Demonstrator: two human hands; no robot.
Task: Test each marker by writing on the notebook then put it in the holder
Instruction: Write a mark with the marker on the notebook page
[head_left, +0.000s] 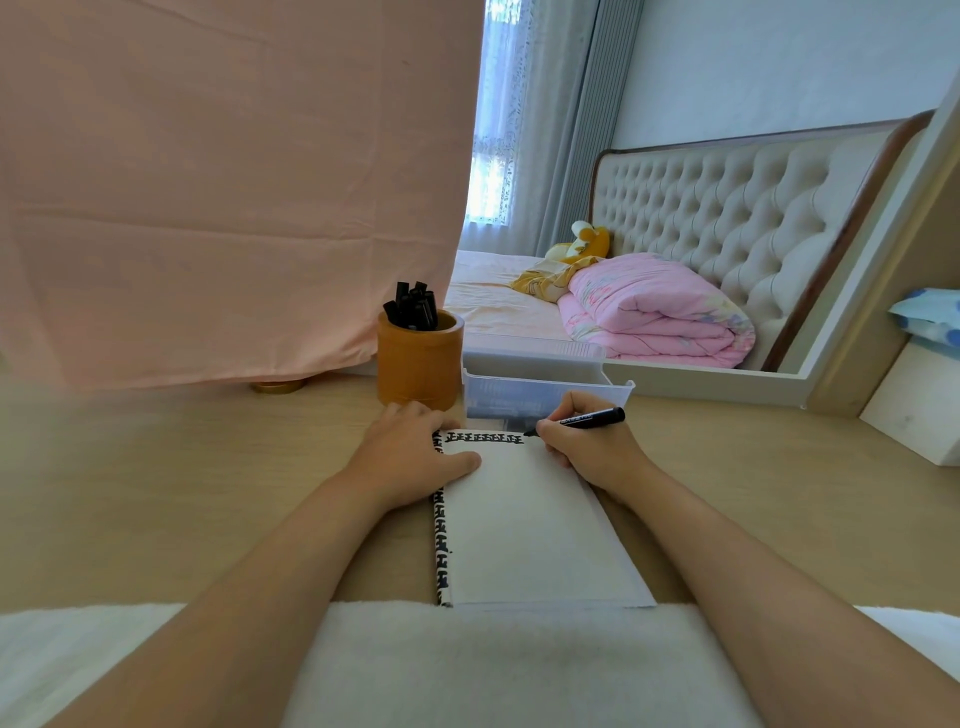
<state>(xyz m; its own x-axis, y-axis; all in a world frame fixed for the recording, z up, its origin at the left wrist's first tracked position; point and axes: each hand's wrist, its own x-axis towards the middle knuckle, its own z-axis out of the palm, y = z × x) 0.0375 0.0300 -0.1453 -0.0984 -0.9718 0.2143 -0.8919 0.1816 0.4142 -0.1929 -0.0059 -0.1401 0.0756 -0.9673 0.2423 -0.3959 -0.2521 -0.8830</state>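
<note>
a pink sheet (208, 182) hangs over the far left of the view, its hem reaching down to the pale wooden desk (182, 493). to the right of it we see a bed with a tufted headboard (727, 208) and a folded pink quilt (660, 312).

on the desk, straight ahead of us, lies the notebook (530, 530), open on a white page. its long axis runs away from us toward a clear plastic tray (545, 384), and its near end goes under white fabric (519, 665) at the bottom of the view. a row of black marks fills the far edge of the page, and more black marks run down its left edge.

the round brown holder (418, 369) stands upright just left of the tray, beyond the notebook's far left corner, with several black markers (413, 309) standing in it.

our hands are apart. the left hand (410, 452) rests flat on the notebook's far left corner, fingers fairly straight, thumb on the page. the right hand (587, 447) is at the far right corner, fingers curled around a black marker (587, 417). the marker lies nearly crosswise to the notebook: its tip points left and slightly down, at the right end of the row of marks, and its back end sticks out to the right past the knuckles.
</note>
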